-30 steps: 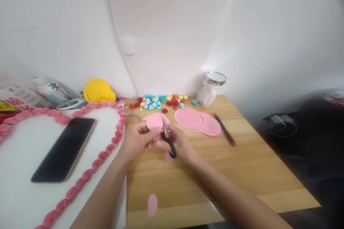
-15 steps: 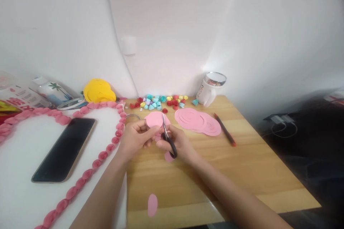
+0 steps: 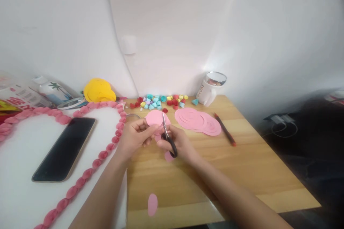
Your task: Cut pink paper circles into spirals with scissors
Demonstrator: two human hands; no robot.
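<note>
My left hand (image 3: 136,134) pinches a pink paper circle (image 3: 154,118) by its lower left edge. In my right hand (image 3: 178,141) is a pair of scissors with black handles (image 3: 173,146). Their blades point away from me and lie at the right part of the circle; whether they are fully closed is hard to see. A small pink paper scrap (image 3: 168,156) lies below the right hand, and a pink oval piece (image 3: 152,205) rests nearer the front of the table. Pink paper spirals (image 3: 199,121) are piled right of my hands.
On the left, a white board (image 3: 24,200) carries pink paper roses (image 3: 87,173) and a phone (image 3: 64,150). Small coloured paper rolls (image 3: 153,102) line the wall side. A white mug (image 3: 209,91), a dark pen (image 3: 225,129) and yellow paper (image 3: 99,90) are also there.
Both hands stay nearly in place. The pink circle and the scissors have shifted only very slightly.
</note>
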